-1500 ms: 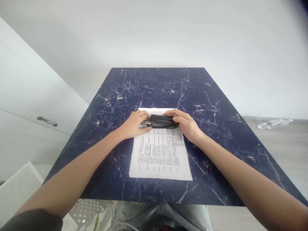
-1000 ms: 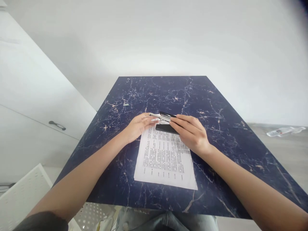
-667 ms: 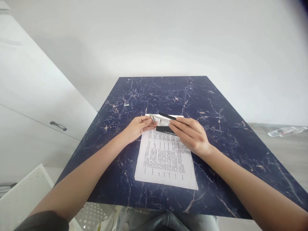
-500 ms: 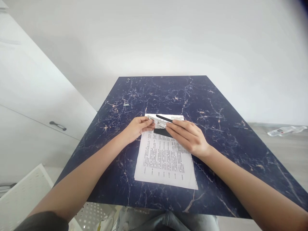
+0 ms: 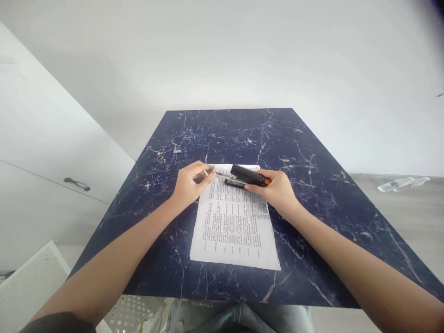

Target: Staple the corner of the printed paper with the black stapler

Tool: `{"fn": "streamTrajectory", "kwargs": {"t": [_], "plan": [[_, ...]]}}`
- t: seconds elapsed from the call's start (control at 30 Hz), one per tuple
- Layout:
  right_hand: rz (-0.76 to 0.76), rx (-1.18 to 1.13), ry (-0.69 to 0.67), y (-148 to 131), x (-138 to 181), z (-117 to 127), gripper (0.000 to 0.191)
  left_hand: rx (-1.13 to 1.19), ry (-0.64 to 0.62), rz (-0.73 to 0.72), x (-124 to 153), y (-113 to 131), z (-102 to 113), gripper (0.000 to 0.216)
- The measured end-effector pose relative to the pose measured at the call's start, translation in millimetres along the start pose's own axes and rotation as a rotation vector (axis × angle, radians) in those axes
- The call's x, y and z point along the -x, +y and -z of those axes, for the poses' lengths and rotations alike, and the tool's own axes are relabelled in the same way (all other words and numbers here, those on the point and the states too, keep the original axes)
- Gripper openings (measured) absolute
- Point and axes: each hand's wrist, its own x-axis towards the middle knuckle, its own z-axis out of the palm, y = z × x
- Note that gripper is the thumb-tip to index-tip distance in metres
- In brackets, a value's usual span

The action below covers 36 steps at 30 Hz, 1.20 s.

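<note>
My right hand (image 5: 279,187) is wrapped around the back end of a black stapler (image 5: 248,175) with an orange patch near the grip. The stapler is opened up, its top arm raised over the base, and a thin metal rail pokes out to the left between them. At the tip of that rail, my left hand (image 5: 192,180) pinches a small silvery piece, perhaps staples; its exact kind is too small to tell. Both hands are over the top part of a printed paper sheet (image 5: 232,226), which lies flat on the table.
A small grey piece (image 5: 177,151) lies on the dark blue marbled table (image 5: 222,134), left of the sheet's far edge. A white wall stands behind. To the left is a white cabinet with a dark handle (image 5: 77,184). Clear plastic packaging (image 5: 402,183) rests on the floor at right.
My right hand has turned the stapler, so its top arm now shows broad side and the orange patch is visible. My left hand has shifted slightly left, to the rail's tip.
</note>
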Motion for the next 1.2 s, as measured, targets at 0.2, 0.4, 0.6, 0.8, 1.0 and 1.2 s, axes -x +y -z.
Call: {"fn": "streamTrajectory", "kwargs": {"t": [0.2, 0.4, 0.6, 0.8, 1.0, 1.2], "plan": [[0.089, -0.03, -0.173, -2, 2, -13, 0.018, -0.265, -0.05, -0.436, 1, 12, 0, 0.012], [0.195, 0.046, -0.169, 0, 1, -15, 0.021, -0.294, -0.07, -0.51, 2, 11, -2, 0.019], [0.713, 0.226, 0.102, -8, 10, -14, 0.04, -0.313, -0.144, -0.598, 5, 15, -1, 0.026], [1.041, 0.197, 0.118, -18, 19, -15, 0.04, -0.326, -0.222, -0.645, 7, 16, -1, 0.026], [1.059, 0.185, 0.126, -20, 19, -15, 0.031, -0.311, -0.227, -0.663, 7, 15, -1, 0.03], [1.055, 0.171, 0.159, -20, 19, -15, 0.024, -0.327, -0.255, -0.632, 7, 17, 0, 0.026]]}}
